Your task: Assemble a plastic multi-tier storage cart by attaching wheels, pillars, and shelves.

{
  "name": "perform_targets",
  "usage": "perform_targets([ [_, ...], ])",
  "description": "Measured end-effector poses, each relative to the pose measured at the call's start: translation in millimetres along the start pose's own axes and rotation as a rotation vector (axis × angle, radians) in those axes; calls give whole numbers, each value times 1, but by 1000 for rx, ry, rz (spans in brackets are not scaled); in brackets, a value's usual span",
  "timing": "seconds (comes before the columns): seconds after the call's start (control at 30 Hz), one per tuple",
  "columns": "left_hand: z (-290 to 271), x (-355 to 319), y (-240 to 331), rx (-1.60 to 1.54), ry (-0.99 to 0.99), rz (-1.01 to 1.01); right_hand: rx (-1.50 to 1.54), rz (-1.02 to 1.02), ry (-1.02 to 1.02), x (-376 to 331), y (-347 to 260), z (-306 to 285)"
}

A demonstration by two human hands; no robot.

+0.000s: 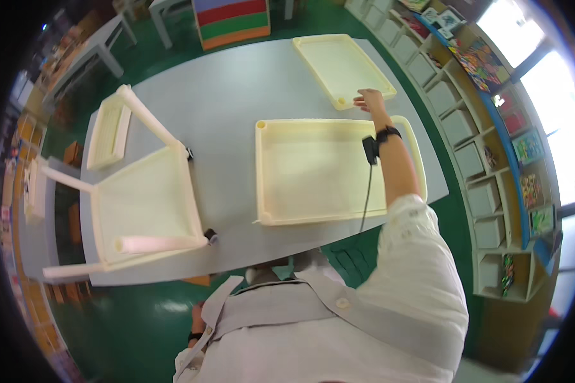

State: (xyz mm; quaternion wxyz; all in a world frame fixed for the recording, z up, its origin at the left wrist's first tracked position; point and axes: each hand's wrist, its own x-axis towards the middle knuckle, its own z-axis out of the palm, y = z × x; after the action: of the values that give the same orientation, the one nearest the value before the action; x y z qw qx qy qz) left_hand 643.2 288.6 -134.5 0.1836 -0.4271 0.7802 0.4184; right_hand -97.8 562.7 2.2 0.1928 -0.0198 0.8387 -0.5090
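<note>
My right hand (pixel 370 101) reaches out over the table to the near corner of a cream plastic tray (pixel 345 67) at the far right. Its fingers are stretched out at the rim; whether they touch it I cannot tell. Under my right forearm lies another cream tray (pixel 319 172), with a curved cream rim (pixel 416 156) at its right end. My left hand (pixel 198 314) hangs low beside my body, its fingers mostly hidden. On the left side of the table is a cream tray-like frame (pixel 145 198) with posts and dark casters. Behind that frame sits a slatted cream piece (pixel 110 131).
A grey table (pixel 217 83) bears all the cream parts. Shelves with white bins (pixel 457 121) run along the right. Beyond the far edge stands a striped coloured panel (pixel 233 22). White tables (pixel 96 48) and the green floor (pixel 140 319) lie around.
</note>
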Motion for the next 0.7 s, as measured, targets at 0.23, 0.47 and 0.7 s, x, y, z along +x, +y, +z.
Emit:
perform_targets([
  [0.23, 71, -77, 63, -129, 261, -305, -244, 237, 277, 101, 36, 48],
  [0.47, 100, -99, 114, -147, 334, -435, -159, 522, 352, 168, 83, 58],
  [0.7, 118, -131, 131, -167, 426, -518, 265, 454, 641, 123, 42, 86],
])
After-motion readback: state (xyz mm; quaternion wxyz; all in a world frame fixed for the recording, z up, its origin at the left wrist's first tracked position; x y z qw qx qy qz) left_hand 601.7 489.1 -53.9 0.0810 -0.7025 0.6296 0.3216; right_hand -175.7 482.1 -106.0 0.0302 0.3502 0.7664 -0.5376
